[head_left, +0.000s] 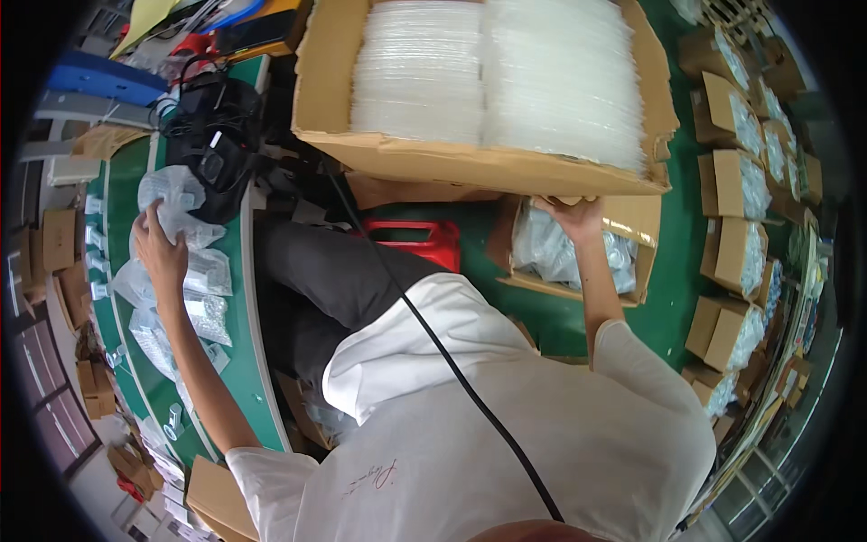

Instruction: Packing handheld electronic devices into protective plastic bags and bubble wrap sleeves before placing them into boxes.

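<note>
On the green bench at the left, my left hand (163, 253) rests with its fingers spread over clear plastic bags (206, 271), touching them without a closed grip. The bags lie in a row along the bench, and one bag of small pale pieces (208, 316) sits near my wrist. My right hand (575, 217) is below the near edge of a large cardboard box (406, 154), over a lower open carton (578, 291) of bagged items. Its fingers look curled and are partly hidden; whatever they hold cannot be made out. Stacked translucent plastic sheets or sleeves (560, 81) fill the large box in two columns.
A black bag with cables (217, 144) lies farther along the bench. Between bench and cartons is a red plastic stool or crate (433, 242). Several open cartons (722, 185) of bagged items line the right side. A black cable (442, 348) crosses my body.
</note>
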Demonstrator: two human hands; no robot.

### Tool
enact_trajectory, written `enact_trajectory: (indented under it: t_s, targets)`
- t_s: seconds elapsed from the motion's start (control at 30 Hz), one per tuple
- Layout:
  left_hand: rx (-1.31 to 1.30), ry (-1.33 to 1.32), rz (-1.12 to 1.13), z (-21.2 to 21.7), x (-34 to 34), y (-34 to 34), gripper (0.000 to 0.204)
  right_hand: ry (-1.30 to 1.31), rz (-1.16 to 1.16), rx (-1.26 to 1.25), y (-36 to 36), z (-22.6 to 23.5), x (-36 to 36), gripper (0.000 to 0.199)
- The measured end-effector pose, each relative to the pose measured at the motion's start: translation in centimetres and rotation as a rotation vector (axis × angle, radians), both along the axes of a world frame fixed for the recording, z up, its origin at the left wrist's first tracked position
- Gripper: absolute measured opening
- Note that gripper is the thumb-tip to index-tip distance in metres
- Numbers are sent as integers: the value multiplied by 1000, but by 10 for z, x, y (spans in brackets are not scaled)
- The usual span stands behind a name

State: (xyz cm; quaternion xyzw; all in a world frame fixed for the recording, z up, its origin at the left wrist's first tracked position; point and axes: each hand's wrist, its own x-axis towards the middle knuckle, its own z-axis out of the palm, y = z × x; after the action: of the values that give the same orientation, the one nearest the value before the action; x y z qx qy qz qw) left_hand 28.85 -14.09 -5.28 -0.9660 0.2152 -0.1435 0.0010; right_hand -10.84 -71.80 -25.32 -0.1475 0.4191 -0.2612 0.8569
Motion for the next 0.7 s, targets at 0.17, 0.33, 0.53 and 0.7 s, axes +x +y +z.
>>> enact_trajectory:
  t_s: [0.17,0.33,0.53,0.7]
  targets:
    - [-410,109,-644,61,-67,-166,67,-71,92,54,-17,22,49,79]
    - [-279,-90,-720,-1,-24,-263,79,-244,420,60,-52,35,104,77]
    - [-231,-31,-629,-21,-17,-282,53,128,152,28,-53,-58,17,60]
    - [-231,44,-472,-14,-11,-260,48,611,166,173,6,-100,-30,28]
